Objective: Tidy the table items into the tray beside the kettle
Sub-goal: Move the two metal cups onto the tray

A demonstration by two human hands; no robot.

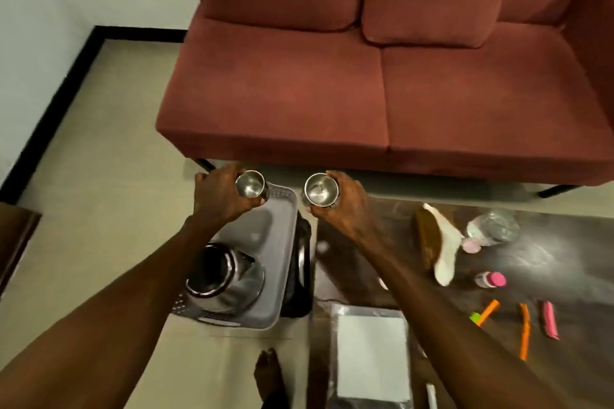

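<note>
Left hand (219, 196) & right hand (342, 199) each grip a steel cup (251, 183), (321, 189) upright over the grey tray (285, 229)'s far end, prob to set both in w/o tipping

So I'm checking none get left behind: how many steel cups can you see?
2. One steel cup is gripped by the left hand above the tray's far end; the other steel cup is gripped by the right hand beside the tray. More may be hidden.

Tray (282, 209) far half free — kettle (226, 279) blocks near half.
</note>
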